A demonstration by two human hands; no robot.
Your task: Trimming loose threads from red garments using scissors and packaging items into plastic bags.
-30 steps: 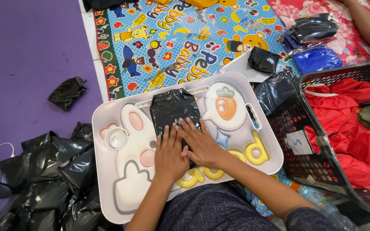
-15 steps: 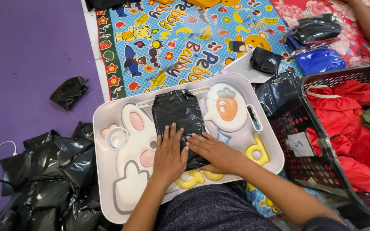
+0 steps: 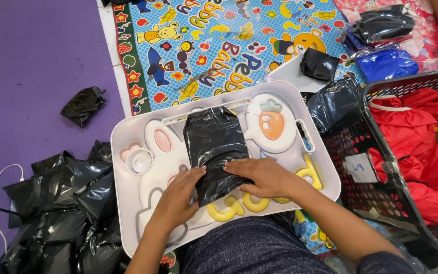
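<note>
A black plastic-wrapped packet (image 3: 214, 147) lies flat on a white lap tray (image 3: 128, 137) decorated with a rabbit, a carrot and yellow letters. My left hand (image 3: 178, 195) presses against the packet's lower left edge, fingers curled onto it. My right hand (image 3: 264, 177) lies flat over its lower right corner. Both hands are touching the packet and holding it down on the tray.
A pile of black plastic bags (image 3: 57, 213) sits at the left on a purple mat (image 3: 36, 61). One small black packet (image 3: 83, 105) lies alone there. A dark basket (image 3: 381, 203) of red cloth (image 3: 422, 132) stands at the right. More black (image 3: 319, 63) and blue (image 3: 386, 63) packets lie beyond.
The packet has been stretched longer and flatter on the tray. My hands slid down from its middle to its lower edge, one on each side.
</note>
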